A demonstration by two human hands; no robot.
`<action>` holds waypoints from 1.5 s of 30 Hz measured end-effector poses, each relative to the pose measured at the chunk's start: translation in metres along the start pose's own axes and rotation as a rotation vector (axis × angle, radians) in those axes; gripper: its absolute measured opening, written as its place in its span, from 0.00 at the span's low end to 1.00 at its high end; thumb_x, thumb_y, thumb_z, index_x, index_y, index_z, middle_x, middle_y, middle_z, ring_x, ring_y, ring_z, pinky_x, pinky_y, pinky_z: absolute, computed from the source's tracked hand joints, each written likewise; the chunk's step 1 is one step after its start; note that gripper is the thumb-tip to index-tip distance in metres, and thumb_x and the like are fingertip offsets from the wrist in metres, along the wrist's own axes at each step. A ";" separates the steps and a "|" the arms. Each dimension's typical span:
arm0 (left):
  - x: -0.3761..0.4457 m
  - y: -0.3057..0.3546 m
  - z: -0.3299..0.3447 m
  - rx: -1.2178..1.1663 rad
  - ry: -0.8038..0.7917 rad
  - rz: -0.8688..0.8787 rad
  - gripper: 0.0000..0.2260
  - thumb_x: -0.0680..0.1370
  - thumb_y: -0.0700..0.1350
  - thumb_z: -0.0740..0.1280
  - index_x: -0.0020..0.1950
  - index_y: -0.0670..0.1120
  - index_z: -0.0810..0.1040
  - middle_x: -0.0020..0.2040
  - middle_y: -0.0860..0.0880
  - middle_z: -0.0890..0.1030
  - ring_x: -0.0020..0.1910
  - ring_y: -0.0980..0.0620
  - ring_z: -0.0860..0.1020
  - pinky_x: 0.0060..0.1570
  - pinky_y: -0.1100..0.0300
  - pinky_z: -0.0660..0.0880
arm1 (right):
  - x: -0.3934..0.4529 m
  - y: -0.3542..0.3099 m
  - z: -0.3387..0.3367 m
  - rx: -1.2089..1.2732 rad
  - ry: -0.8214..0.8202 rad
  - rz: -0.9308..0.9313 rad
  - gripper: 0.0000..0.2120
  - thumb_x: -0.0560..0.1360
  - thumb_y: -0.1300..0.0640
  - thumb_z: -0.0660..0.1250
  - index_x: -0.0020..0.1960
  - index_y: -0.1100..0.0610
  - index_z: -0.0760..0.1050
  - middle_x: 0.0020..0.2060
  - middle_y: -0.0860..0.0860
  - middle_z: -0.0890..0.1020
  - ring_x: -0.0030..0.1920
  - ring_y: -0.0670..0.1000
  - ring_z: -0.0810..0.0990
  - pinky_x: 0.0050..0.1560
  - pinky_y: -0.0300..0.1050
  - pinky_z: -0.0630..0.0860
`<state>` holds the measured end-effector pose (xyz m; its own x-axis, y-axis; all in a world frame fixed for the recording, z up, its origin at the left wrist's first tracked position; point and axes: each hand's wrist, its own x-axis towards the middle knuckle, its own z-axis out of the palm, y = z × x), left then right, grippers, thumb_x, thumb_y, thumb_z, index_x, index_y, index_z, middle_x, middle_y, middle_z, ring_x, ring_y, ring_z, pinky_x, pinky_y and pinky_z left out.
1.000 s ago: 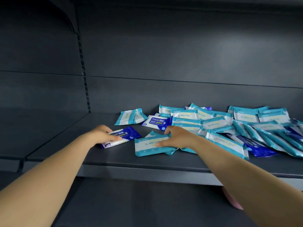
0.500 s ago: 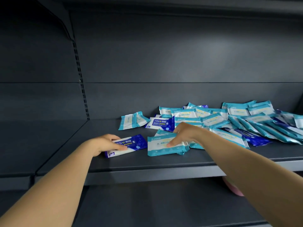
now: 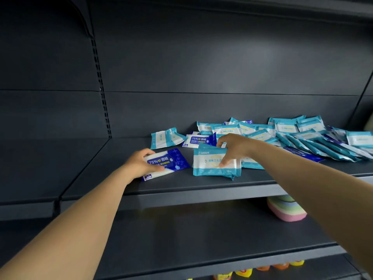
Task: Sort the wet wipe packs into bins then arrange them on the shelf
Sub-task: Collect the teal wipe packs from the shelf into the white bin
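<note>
Hands (image 3: pixel 141 164) on shelved wipe packs (image 3: pixel 217 163)

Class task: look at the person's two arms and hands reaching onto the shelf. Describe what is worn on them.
Nothing is worn. The left hand and right hand are bare, with no gloves, and no rings or watch visible. Both forearms are uncovered up to the frame edge; no sleeve shows.

Pastel striped sponge block (image 3: pixel 286 210) on lower shelf (image 3: pixel 201 235); yellow and orange packets (image 3: pixel 244 272) below.

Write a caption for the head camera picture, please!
Left hand holds a blue pack, right hand a teal pack.
</note>
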<state>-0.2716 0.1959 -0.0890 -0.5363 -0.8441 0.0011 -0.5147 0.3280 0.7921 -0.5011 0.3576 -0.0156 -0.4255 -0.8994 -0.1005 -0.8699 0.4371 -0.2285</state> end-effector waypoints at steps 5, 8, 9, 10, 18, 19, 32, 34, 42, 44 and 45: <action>-0.016 0.007 -0.010 0.038 0.080 0.040 0.24 0.65 0.39 0.78 0.58 0.48 0.76 0.55 0.48 0.79 0.50 0.49 0.79 0.50 0.55 0.76 | -0.024 -0.003 0.010 -0.034 0.150 -0.003 0.25 0.64 0.52 0.79 0.55 0.54 0.71 0.52 0.49 0.73 0.49 0.51 0.72 0.44 0.43 0.68; -0.033 0.015 -0.014 0.088 0.109 0.055 0.26 0.65 0.36 0.77 0.61 0.45 0.75 0.56 0.46 0.79 0.51 0.48 0.79 0.48 0.54 0.77 | -0.047 -0.003 0.017 -0.070 0.195 -0.022 0.22 0.67 0.56 0.75 0.57 0.54 0.70 0.50 0.50 0.74 0.47 0.52 0.72 0.39 0.42 0.68; -0.040 0.018 -0.014 0.093 0.131 0.065 0.25 0.65 0.36 0.77 0.60 0.43 0.77 0.55 0.45 0.80 0.50 0.47 0.79 0.49 0.53 0.77 | -0.054 -0.002 0.019 -0.069 0.202 -0.028 0.21 0.68 0.58 0.73 0.58 0.54 0.70 0.49 0.50 0.74 0.47 0.52 0.73 0.38 0.43 0.69; -0.047 0.020 -0.014 0.087 0.156 0.079 0.23 0.65 0.36 0.77 0.58 0.42 0.78 0.55 0.44 0.81 0.50 0.47 0.79 0.50 0.53 0.76 | -0.061 0.000 0.020 -0.054 0.216 -0.043 0.20 0.68 0.59 0.72 0.58 0.53 0.70 0.50 0.50 0.76 0.46 0.53 0.73 0.39 0.44 0.71; -0.113 0.030 0.004 -0.100 0.151 0.085 0.18 0.66 0.38 0.77 0.54 0.41 0.80 0.49 0.44 0.82 0.47 0.47 0.81 0.48 0.51 0.78 | -0.116 0.022 0.033 0.348 0.213 -0.133 0.17 0.66 0.59 0.77 0.51 0.52 0.75 0.42 0.43 0.76 0.42 0.44 0.75 0.42 0.37 0.72; -0.121 0.029 0.008 -0.122 0.138 0.062 0.17 0.66 0.38 0.77 0.53 0.40 0.80 0.48 0.44 0.82 0.47 0.46 0.81 0.49 0.50 0.78 | -0.120 0.028 0.037 0.387 0.192 -0.121 0.18 0.65 0.59 0.78 0.51 0.52 0.75 0.42 0.43 0.77 0.43 0.45 0.76 0.44 0.40 0.74; -0.219 -0.126 0.166 -0.268 -0.074 -0.443 0.11 0.67 0.36 0.77 0.44 0.44 0.78 0.47 0.42 0.83 0.46 0.44 0.81 0.51 0.48 0.77 | -0.177 0.120 0.244 0.777 -0.158 0.178 0.17 0.62 0.68 0.78 0.46 0.54 0.78 0.48 0.55 0.83 0.44 0.52 0.80 0.50 0.47 0.78; -0.237 -0.170 0.197 -0.281 -0.081 -0.544 0.15 0.65 0.36 0.78 0.47 0.43 0.78 0.48 0.41 0.82 0.47 0.43 0.82 0.51 0.47 0.78 | -0.188 0.132 0.293 0.812 -0.186 0.273 0.18 0.62 0.68 0.78 0.48 0.56 0.78 0.47 0.55 0.81 0.43 0.52 0.79 0.47 0.46 0.78; -0.299 -0.330 0.301 -0.210 -0.150 -0.794 0.13 0.60 0.36 0.80 0.37 0.44 0.77 0.37 0.42 0.81 0.32 0.48 0.76 0.29 0.62 0.68 | -0.218 0.164 0.492 0.844 -0.289 0.559 0.17 0.61 0.65 0.79 0.46 0.57 0.78 0.37 0.50 0.78 0.38 0.48 0.75 0.39 0.40 0.73; -0.304 -0.366 0.320 -0.197 -0.149 -0.820 0.11 0.64 0.35 0.77 0.37 0.44 0.77 0.38 0.41 0.79 0.32 0.49 0.75 0.28 0.63 0.68 | -0.220 0.167 0.536 0.854 -0.318 0.594 0.17 0.61 0.63 0.80 0.46 0.57 0.78 0.37 0.50 0.77 0.36 0.48 0.74 0.37 0.40 0.71; -0.303 -0.382 0.328 -0.191 -0.145 -0.831 0.11 0.65 0.35 0.77 0.36 0.45 0.77 0.38 0.41 0.79 0.32 0.49 0.74 0.29 0.64 0.68 | -0.219 0.168 0.557 0.872 -0.328 0.610 0.17 0.62 0.64 0.80 0.47 0.58 0.77 0.37 0.50 0.77 0.36 0.49 0.74 0.36 0.39 0.71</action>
<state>-0.1319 0.4660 -0.5920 -0.1225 -0.7118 -0.6917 -0.6637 -0.4595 0.5903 -0.4154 0.6226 -0.5718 -0.5237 -0.5515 -0.6493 -0.0098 0.7660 -0.6428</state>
